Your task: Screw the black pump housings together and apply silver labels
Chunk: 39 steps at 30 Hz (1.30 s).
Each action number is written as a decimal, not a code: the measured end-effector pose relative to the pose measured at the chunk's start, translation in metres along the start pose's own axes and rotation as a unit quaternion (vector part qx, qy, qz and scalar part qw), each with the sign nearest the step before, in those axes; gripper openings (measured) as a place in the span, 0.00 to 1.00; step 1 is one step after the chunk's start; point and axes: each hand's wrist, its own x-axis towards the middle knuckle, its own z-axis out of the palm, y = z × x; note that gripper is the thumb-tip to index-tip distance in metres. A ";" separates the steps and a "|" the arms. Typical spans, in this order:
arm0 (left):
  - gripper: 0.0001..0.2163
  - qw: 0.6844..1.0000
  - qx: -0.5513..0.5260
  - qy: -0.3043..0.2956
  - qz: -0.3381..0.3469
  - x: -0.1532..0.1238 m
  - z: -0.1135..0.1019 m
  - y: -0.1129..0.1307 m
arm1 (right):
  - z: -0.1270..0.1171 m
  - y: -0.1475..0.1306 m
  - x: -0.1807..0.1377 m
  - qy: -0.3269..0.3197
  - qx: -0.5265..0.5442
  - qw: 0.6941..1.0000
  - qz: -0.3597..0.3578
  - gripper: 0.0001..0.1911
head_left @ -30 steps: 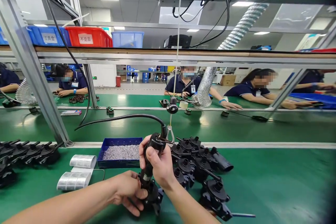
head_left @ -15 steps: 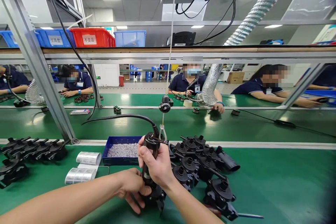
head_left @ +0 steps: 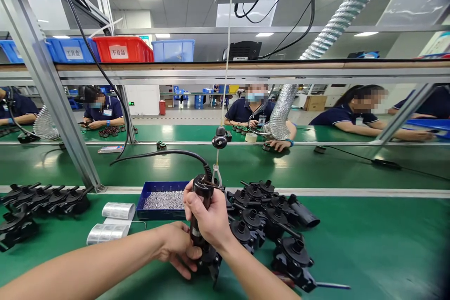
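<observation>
Right hand [head_left: 208, 218]: we see its fingers wrapped tight round the electric screwdriver [head_left: 198, 213], held upright.
Left hand [head_left: 178, 248]: fingers closed on the black housing [head_left: 210, 262], steadying it on the green bench [head_left: 369, 243].
Screwdriver tip: seemingly on the housing, though our hands hide it.
Nearby: screw tray [head_left: 162, 200] just behind; more housings [head_left: 270, 215] to the right.

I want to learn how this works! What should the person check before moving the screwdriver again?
1. Right hand wrapped firmly round the electric screwdriver: ok.
2. Left hand steadying the black part under the tool: ok.
3. Tool standing upright on the part: ok.
4. Tip seated in a screw: cannot tell, hidden by the hands.
5. Screw tray close by, with screws in it: ok.
6. Cable hanging free, not snagged: ok.
</observation>
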 end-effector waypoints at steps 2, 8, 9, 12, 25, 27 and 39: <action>0.19 1.000 0.000 0.001 0.003 0.000 0.001 0.002 | 0.000 0.000 0.001 0.007 0.007 1.000 -0.002 0.47; 0.16 1.000 0.004 0.000 0.006 0.001 0.002 0.002 | 0.000 -0.004 -0.001 -0.017 -0.006 1.000 0.006 0.50; 0.17 1.000 0.003 0.000 0.005 0.001 0.002 0.002 | -0.001 -0.004 -0.001 -0.016 -0.007 1.000 0.019 0.52; 0.16 1.000 -0.001 -0.006 -0.006 0.000 0.003 0.003 | -0.001 -0.006 -0.002 -0.003 -0.011 0.999 0.045 0.56; 0.22 1.000 0.006 -0.024 0.010 0.008 0.002 -0.002 | -0.003 -0.004 0.001 -0.008 -0.036 0.999 0.027 0.56; 0.22 1.000 -0.004 -0.021 0.010 0.008 0.003 -0.002 | -0.004 -0.005 0.002 -0.014 -0.032 0.999 0.028 0.55; 0.06 1.000 0.003 -0.001 -0.002 -0.008 0.011 0.004 | -0.013 0.019 0.009 -0.059 0.079 0.988 -0.123 0.44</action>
